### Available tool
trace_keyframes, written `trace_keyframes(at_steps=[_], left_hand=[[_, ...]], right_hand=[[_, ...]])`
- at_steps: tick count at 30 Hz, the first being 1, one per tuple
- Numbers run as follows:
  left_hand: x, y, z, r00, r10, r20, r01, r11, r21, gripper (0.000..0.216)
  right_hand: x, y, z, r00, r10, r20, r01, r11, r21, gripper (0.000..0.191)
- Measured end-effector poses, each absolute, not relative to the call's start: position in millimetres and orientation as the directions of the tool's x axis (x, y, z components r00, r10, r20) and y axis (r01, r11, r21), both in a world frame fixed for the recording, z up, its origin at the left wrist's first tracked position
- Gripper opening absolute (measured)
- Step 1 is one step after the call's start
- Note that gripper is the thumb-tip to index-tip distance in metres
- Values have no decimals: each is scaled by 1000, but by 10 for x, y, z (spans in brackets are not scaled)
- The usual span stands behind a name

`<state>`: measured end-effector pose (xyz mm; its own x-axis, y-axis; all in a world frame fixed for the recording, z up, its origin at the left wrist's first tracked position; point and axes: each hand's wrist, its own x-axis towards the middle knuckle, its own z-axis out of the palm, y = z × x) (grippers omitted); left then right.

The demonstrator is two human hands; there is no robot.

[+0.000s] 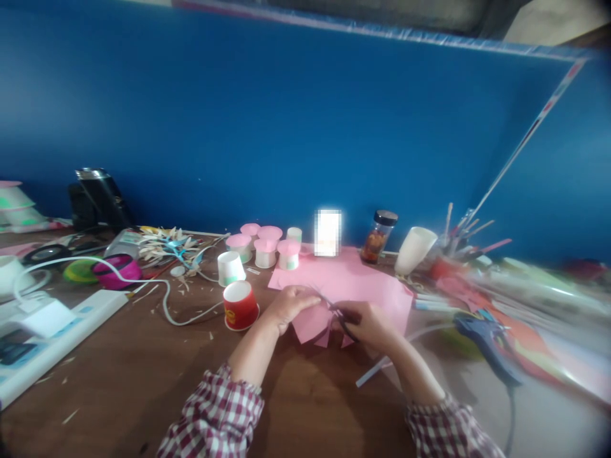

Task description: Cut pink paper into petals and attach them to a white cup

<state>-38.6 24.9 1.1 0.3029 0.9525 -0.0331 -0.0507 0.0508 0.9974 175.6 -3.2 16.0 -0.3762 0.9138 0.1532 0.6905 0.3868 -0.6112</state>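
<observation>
Pink paper (372, 283) lies on the brown table in front of me, its near edge cut into notches. My right hand (365, 321) is closed around the handles of a pair of scissors (333, 308), whose blades point left toward my other hand. My left hand (291, 306) is closed, thumb and fingers pinching at the paper near the blade tips; the exact bit between them is hard to make out. Left of the paper stand a red paper cup (240, 306), a white paper cup (230, 268) and several small cups with pink paper tops (266, 245).
A dark-lidded jar (380, 236) and a tilted white cup (414, 250) stand behind the paper. On the right lies a blurred glue gun (487, 346). A power strip (86, 327) with a white cable (167, 305) is at left. A blue partition (286, 127) closes the back.
</observation>
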Motion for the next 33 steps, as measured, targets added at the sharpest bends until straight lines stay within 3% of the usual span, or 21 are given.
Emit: trace_keyframes(at_steps=[16,33], left_hand=[[-389,255,-10,301,952,-47,-62,69,996,24],[-378,256,-13,266,962,-58,-13,64,998,23]], right_hand=[[1772,-13,132,-379,914,142,670,377,-639,33],[1750,-36,156,-378,908,183,724,413,-553,31]])
